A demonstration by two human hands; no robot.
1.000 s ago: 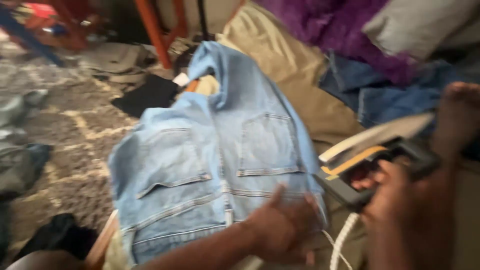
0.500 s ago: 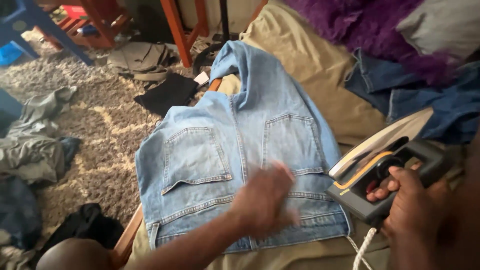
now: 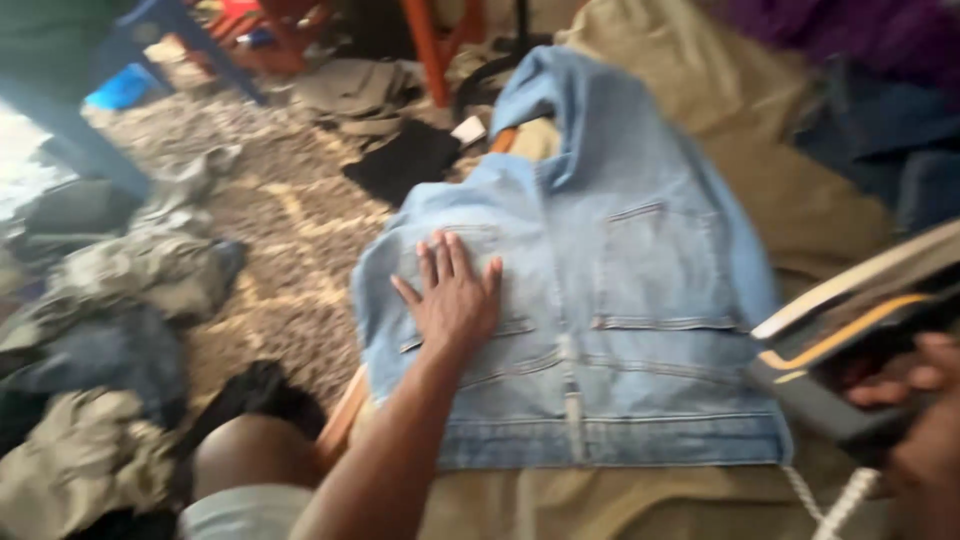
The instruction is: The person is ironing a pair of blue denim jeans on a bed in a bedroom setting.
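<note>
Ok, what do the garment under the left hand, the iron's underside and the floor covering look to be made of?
The jeans under the left hand look like light-blue denim: faded weave, stitched seams, patch pockets. The iron, held tilted in the right hand, shows a pale, smooth soleplate, probably metal; blur leaves that open. The rug looks like shaggy pile, from its tufted texture.

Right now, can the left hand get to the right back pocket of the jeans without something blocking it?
Probably yes. The left hand lies flat on the left pocket of the light blue jeans; the right back pocket beside it is uncovered. The iron, in the right hand, is off to the side.
</note>
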